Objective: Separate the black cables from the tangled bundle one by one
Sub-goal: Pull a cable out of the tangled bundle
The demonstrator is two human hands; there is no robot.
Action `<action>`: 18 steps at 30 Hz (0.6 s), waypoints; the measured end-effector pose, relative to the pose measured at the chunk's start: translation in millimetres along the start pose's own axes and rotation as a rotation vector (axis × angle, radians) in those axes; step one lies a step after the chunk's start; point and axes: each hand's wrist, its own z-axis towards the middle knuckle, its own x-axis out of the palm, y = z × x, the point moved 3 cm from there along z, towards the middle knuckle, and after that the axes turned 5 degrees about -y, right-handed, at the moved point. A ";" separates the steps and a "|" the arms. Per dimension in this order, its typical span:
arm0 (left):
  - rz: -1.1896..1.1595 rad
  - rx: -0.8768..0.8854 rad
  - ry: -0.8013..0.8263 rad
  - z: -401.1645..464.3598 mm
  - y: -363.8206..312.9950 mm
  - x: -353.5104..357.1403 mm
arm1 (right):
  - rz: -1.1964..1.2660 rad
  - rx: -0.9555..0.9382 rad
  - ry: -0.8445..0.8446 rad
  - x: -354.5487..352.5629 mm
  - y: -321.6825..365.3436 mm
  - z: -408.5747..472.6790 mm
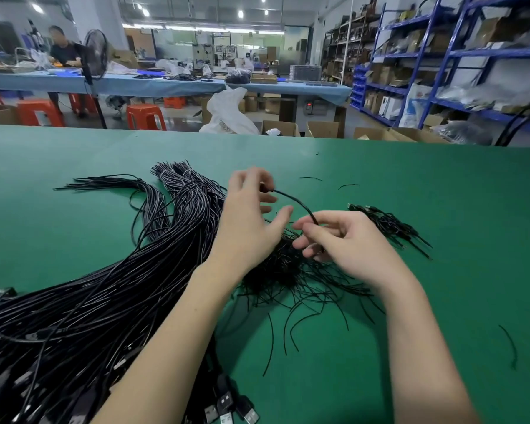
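Note:
A short black cable (297, 204) arches between my two hands above the green table. My left hand (251, 221) pinches its far end between fingertips near the top. My right hand (343, 240) pinches the near end with thumb and forefinger. Beneath both hands lies the tangled bundle of thin black cables (288, 270), its loose ends fanning toward me. A small group of separated black cables (389, 224) lies to the right of my right hand.
A big pile of long black USB cables (104, 286) covers the left of the green table (441, 301), plugs (227, 405) at the near edge. Stray cable pieces (510, 344) lie at right. Beyond the far edge are cartons, orange stools, shelves and a seated person.

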 end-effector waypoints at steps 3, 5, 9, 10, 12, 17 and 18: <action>-0.112 -0.409 0.159 4.2 11.9 0.8 | 0.123 -0.046 0.002 1.8 3.0 2.1; -0.440 -0.591 0.457 -0.8 9.3 7.8 | 0.128 -0.063 0.123 8.7 2.1 0.8; -0.756 -0.547 0.406 -0.1 -1.5 13.8 | 0.081 -0.030 0.385 26.4 -0.5 -5.6; -0.775 -0.529 0.404 -0.5 -2.2 14.0 | 0.080 -0.030 0.404 29.6 -0.4 -6.4; -0.819 -0.524 0.451 -0.9 -2.1 13.1 | 0.097 -0.051 0.399 32.5 1.9 -6.8; -0.788 -0.468 0.636 -3.9 -1.6 11.2 | 0.061 -0.109 0.445 33.6 8.0 -9.8; -0.771 -0.455 0.658 -4.9 -2.5 12.7 | 0.040 -0.108 0.448 33.5 6.2 -9.4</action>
